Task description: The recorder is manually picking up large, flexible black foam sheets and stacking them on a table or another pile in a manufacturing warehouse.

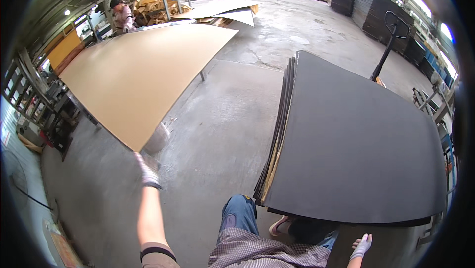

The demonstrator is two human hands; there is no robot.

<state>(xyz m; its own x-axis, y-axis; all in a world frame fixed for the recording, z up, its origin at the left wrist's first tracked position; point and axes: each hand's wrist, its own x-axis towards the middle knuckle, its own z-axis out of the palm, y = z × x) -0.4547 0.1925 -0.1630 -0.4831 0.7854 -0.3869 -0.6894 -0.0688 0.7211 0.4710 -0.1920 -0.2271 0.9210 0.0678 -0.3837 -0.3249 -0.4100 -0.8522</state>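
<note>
A large tan sheet (148, 70) stretches out on my left, its near corner pointing toward me. My left hand (148, 171), in a pale striped glove, grips that corner with the arm extended. At the sheet's far end stands another person (123, 18) in a checked top; their hands do not show clearly. On my right lies a stack of black sheets (356, 139) with uneven left edges and a thin tan layer among them. Below the stack's near edge hangs my gloved right hand (362, 244), fingers loosely bent and apart, holding nothing.
A pallet jack handle (391, 40) rises behind the black stack. Further pale sheets (217, 9) and a heap of brown scraps (151, 5) lie beyond the tan sheet. Tall dark stacks (371, 10) line the far right. Grey concrete floor (222, 114) separates the two sides.
</note>
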